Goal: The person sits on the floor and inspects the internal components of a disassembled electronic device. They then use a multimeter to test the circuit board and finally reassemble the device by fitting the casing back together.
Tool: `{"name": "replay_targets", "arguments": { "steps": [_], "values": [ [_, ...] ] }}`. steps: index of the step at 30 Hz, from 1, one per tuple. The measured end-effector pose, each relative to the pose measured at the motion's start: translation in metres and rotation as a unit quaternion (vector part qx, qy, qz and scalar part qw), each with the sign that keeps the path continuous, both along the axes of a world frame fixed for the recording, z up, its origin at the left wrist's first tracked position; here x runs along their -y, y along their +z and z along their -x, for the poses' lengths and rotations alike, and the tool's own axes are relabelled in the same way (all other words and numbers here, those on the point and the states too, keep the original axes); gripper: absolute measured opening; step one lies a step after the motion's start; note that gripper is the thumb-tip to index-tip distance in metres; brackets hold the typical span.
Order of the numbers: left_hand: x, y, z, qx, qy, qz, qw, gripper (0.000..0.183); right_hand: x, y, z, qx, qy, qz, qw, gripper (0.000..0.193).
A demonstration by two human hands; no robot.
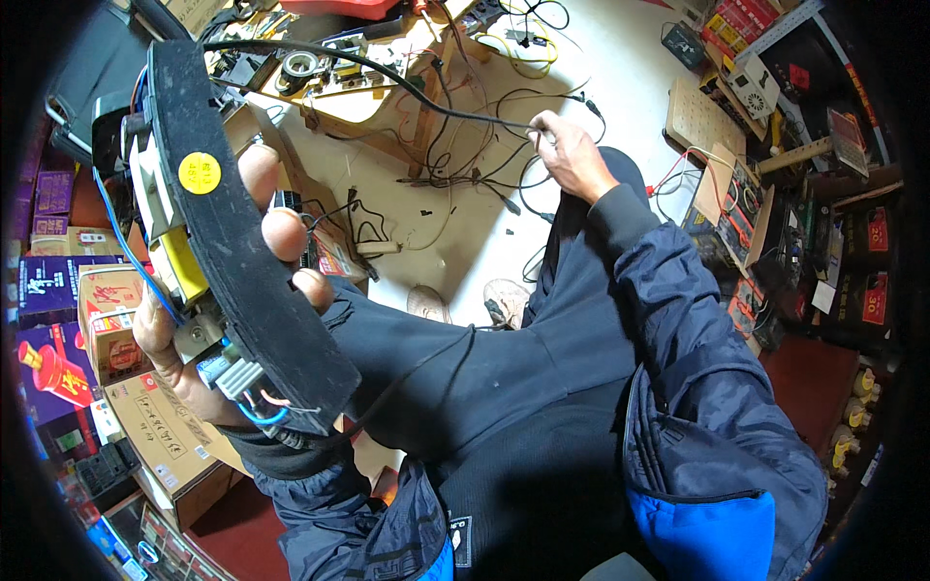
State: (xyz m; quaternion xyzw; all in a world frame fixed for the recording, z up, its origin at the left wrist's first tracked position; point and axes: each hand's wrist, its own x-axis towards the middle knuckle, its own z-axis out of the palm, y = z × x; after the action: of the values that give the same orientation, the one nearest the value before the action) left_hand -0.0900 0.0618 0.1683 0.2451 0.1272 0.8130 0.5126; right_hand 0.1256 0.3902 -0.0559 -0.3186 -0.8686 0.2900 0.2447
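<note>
The left hand (pixel 208 320) is wrapping closed around an electrical assembly (pixel 194 242), thumb behind and fingers (pixel 281 232) curling over the front of its long black curved strip (pixel 247 261); the strip is carrying a round yellow sticker (pixel 199 172), and behind it are sitting a yellow block, grey connectors and blue wires (pixel 126 242); the whole piece is being held up close to the camera, tilted, well above the floor. A black cable (pixel 387 77) is running from the top of the assembly across to the right hand (pixel 572 155), which is pinching it shut between fingertips, arm stretched out over the pale floor (pixel 620 77); below that hand a tangle of loose wires (pixel 465 174) is lying beside a low wooden bench (pixel 378 97) crowded with parts; cardboard boxes (pixel 145 407) are stacking up at the left, and shelves of gear are lining the right.

Judging from this, the cable is looking fairly taut; a harder pull could be straining its joint at the assembly or tearing the thin blue wires; the left grip is covering only the lower half of the strip, so a tug might be twisting the piece out of the fingers; the loose cable could also be snagging on the bench clutter.
</note>
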Motion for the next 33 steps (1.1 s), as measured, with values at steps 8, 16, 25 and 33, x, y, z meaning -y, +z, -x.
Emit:
{"name": "replay_targets", "arguments": {
  "steps": [8, 16, 25, 33],
  "values": [
    [0.003, -0.014, -0.020, 0.041, -0.009, 0.065, 0.997, 0.080, -0.026, 0.019, -0.008, -0.201, -0.010, 0.139, 0.970, 0.024],
    [0.006, -0.037, -0.037, 0.074, 0.022, 0.119, 0.990, 0.080, -0.030, 0.095, -0.004, -0.278, 0.086, 0.072, 0.954, 0.025],
    [0.000, -0.050, -0.042, 0.117, 0.037, 0.177, 0.976, 0.081, -0.033, 0.152, -0.004, 0.023, 0.173, -0.031, 0.984, 0.024],
    [-0.005, -0.072, -0.031, 0.128, 0.045, 0.178, 0.975, 0.071, 0.008, 0.121, 0.023, -0.099, 0.145, 0.050, 0.983, 0.020]
  ]
}}
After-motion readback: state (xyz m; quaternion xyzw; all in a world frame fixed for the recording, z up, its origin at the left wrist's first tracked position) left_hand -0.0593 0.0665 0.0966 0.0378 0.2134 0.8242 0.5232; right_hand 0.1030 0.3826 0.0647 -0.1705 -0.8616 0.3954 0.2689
